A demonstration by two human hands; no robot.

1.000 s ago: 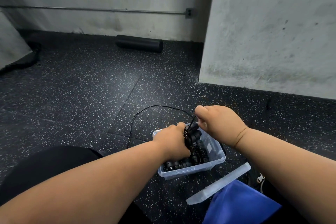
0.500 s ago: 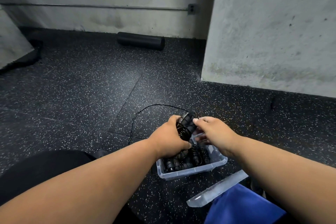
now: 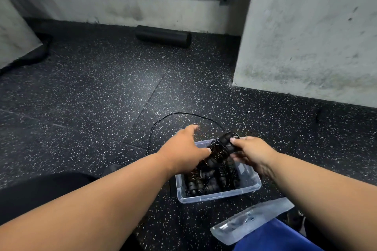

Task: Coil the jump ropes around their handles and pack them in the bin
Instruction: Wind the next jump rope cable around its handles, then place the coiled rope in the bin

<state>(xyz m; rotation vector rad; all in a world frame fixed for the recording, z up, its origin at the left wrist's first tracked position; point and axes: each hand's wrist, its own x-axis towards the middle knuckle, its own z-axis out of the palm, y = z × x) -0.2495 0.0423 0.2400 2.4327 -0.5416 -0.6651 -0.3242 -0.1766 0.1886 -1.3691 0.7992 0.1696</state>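
Half a second on, the left hand has let go of the coiled jump rope and now stretches forward, its fingers straight and holding nothing, with the thumb tip just touching the bundle's near end. Over to the right hand: it has taken the bundle, and its fingers pinch the handles at the far end, thumb underneath. That bundle hangs tilted above the clear bin, just over the far rim, with the thin black cord wound round the middle of the handles.

Below the fingers, the bin sits on the speckled floor with more coiled ropes packed inside, side by side. Beyond the left fingertips, a loose rope loops across the floor in an arc, its ends running back toward the bin. Nearer than the right wrist lies the clear lid, partly over a blue cloth. Far ahead, a black foam roller rests against the wall.
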